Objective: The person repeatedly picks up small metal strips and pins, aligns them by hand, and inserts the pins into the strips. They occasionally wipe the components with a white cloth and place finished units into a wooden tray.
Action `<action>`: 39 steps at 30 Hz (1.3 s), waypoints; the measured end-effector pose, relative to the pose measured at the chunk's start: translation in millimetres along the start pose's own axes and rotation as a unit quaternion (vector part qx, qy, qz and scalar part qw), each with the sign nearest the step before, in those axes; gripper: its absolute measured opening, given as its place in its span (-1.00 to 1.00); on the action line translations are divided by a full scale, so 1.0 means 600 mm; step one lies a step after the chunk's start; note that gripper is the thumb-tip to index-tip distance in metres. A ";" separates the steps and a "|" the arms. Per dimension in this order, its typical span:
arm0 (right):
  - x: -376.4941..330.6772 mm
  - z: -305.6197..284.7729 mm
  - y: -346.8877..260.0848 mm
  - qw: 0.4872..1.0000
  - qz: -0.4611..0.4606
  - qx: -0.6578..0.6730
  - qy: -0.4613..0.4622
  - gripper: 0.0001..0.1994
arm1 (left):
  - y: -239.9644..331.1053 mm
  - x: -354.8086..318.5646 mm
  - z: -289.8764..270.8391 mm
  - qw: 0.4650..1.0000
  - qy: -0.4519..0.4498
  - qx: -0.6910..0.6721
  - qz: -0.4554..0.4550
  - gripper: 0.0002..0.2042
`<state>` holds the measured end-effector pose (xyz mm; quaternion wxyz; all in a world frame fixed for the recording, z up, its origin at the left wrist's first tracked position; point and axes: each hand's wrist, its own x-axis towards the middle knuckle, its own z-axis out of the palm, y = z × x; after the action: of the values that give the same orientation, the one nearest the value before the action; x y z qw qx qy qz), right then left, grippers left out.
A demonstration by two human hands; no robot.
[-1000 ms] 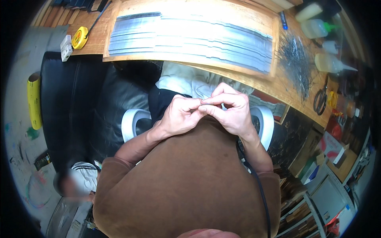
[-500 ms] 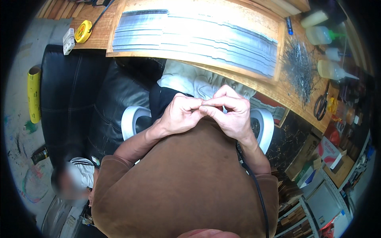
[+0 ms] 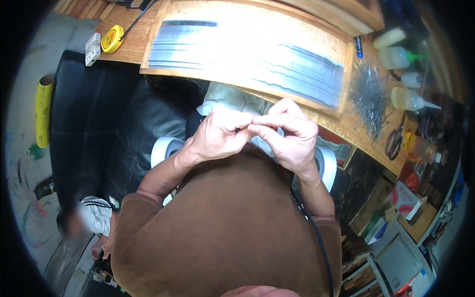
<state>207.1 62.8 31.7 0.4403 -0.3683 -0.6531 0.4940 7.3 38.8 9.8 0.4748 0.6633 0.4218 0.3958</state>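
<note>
In front of my chest, my left hand (image 3: pixel 218 132) and my right hand (image 3: pixel 293 134) meet, fingertips pressed together in a pinch. Something thin seems to lie between them, too small and too covered by the fingers to name. Beyond the hands stands a shallow wooden tray (image 3: pixel 152 45) on the bench, holding stacked grey strips (image 3: pixel 178 47); glare washes out its middle. To the right of the tray lies a pile of thin, dark, needle-like pieces (image 3: pixel 370 101).
Black-handled scissors (image 3: pixel 394 143), several squeeze bottles (image 3: pixel 406 99) and a blue marker (image 3: pixel 359 47) lie along the bench's right side. A yellow tape measure (image 3: pixel 112 39) sits at its left end. A black sofa (image 3: pixel 94 114) stands left; another person (image 3: pixel 96 218) is at lower left.
Both hands stay pinched together, with the fingers slightly shifted. The view has moved a little, and more of the other person's arm and hand shows at lower left.
</note>
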 end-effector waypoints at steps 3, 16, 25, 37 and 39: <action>0.051 -0.017 -0.037 0.999 -0.018 -0.051 -0.003 -0.79 | 0.024 0.056 -0.022 0.998 0.031 -0.003 0.053 -0.92; 0.091 -0.021 -0.021 1.000 -0.017 -0.013 0.018 -0.84 | 0.035 0.098 -0.049 0.998 0.008 -0.030 0.052 -0.73; 0.076 -0.014 -0.012 0.999 0.031 0.024 0.000 -0.80 | 0.009 0.081 -0.044 0.998 0.014 -0.017 0.052 -0.92; 0.063 -0.003 -0.001 0.997 0.068 0.027 -0.017 -0.79 | 0.002 0.053 -0.033 0.999 0.022 -0.035 -0.015 -0.91; 0.060 -0.003 0.000 0.997 0.062 0.021 -0.027 -0.77 | 0.010 0.050 -0.029 0.998 0.042 -0.047 -0.016 -0.90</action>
<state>196.6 96.6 39.6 0.3986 -0.3853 -0.6299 0.5439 2.1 71.0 23.7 0.4935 0.6162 0.4326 0.4355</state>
